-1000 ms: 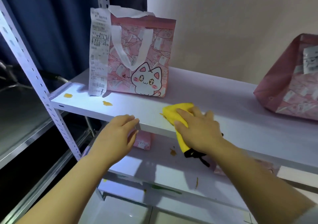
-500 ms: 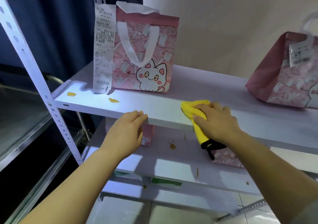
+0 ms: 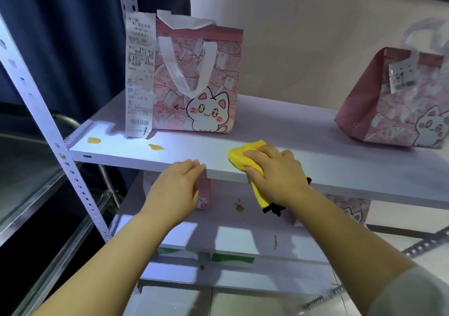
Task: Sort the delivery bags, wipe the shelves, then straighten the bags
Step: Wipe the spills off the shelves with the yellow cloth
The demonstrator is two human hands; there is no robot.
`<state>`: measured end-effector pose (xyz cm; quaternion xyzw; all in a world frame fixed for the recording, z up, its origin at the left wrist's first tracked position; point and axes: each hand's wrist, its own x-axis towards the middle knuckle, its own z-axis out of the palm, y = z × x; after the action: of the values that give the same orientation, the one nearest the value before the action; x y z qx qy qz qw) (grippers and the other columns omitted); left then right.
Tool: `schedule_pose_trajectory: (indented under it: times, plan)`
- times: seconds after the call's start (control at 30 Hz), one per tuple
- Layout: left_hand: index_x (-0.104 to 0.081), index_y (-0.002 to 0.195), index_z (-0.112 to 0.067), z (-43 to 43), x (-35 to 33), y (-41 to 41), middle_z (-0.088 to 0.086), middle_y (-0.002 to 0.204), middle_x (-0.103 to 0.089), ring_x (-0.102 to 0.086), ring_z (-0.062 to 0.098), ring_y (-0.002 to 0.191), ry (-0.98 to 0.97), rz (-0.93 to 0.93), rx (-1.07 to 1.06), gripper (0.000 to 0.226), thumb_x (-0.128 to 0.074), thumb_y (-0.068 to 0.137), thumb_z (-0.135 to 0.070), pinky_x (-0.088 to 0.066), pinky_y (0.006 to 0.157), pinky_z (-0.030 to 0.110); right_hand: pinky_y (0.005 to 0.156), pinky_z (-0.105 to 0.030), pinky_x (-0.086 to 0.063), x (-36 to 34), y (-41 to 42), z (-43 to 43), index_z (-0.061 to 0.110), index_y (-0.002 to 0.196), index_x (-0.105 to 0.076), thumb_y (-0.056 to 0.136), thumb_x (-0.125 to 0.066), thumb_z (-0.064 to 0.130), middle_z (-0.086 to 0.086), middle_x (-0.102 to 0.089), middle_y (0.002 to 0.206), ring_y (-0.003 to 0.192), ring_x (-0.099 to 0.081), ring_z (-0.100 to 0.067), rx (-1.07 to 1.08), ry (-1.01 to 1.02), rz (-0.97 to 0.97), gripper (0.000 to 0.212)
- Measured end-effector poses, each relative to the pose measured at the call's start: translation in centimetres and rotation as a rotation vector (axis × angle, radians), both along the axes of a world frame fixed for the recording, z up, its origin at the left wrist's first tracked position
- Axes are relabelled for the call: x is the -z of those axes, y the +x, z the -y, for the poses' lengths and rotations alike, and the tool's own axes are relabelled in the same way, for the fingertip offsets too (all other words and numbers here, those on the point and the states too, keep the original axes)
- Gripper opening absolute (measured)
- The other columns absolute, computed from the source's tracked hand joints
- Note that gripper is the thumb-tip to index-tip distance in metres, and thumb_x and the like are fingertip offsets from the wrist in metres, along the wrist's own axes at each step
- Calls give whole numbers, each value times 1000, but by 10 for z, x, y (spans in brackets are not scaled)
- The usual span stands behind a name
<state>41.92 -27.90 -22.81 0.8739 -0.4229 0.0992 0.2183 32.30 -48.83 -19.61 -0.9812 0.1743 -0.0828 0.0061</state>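
While the right grip (image 3: 274, 170) clutches a yellow cloth (image 3: 239, 156) on the upper shelf (image 3: 340, 145), the left grip (image 3: 177, 189) rests loose-fingered on its front edge; the pink bag (image 3: 199, 80), upper left, hides its contents.

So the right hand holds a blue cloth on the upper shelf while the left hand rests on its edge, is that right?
Not quite: the head view shows the cloth is yellow, not blue; the right hand, left hand and upper shelf are as you say.

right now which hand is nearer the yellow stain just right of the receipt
Left. The left hand rests on the shelf edge just right of the stain; the right hand holds the cloth farther right.
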Motion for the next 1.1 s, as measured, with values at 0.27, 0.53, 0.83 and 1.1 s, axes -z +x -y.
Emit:
schedule_pose_trajectory:
  times: [0.27, 0.53, 0.83, 1.1]
  plan:
    - [-57, 122, -19, -6, -16, 14, -5, 120, -57, -52, 18, 110, -79, -35, 45, 32, -47, 93, -28, -43, 85, 28, 76, -36, -42, -22, -3, 17, 25, 127, -50, 96, -39, 40, -7, -60, 118, 103, -54, -31, 70, 45, 148, 36]
    - [-53, 126, -12, -16, -66, 81, 10, 124, -49, -44, 31, 114, -341, 72, -193, 42, -62, 86, -22, -33, 95, 35, 68, -27, -30, -59, 42, 14, 26, 118, -57, 89, -38, 43, 3, -66, 106, 91, -56, -21, -57, 213, 632, 39]
    - [-12, 145, -24, -3, -91, 157, 20, 131, -39, -55, 38, 103, -323, -165, -452, 86, -68, 80, -31, -47, 88, 45, 68, -29, -35, -77, 93, 36, 32, 110, -55, 86, -41, 44, 9, -57, 92, 82, -49, -18, -116, 319, 789, 30]
    - [-10, 147, -32, 36, -87, 189, 9, 146, -36, -40, 29, 129, -315, -182, -299, 88, -67, 82, -16, -36, 100, 38, 71, -30, -38, -70, 98, 68, 34, 109, -54, 86, -42, 47, 11, -57, 93, 84, -53, -17, -97, 318, 814, 28]
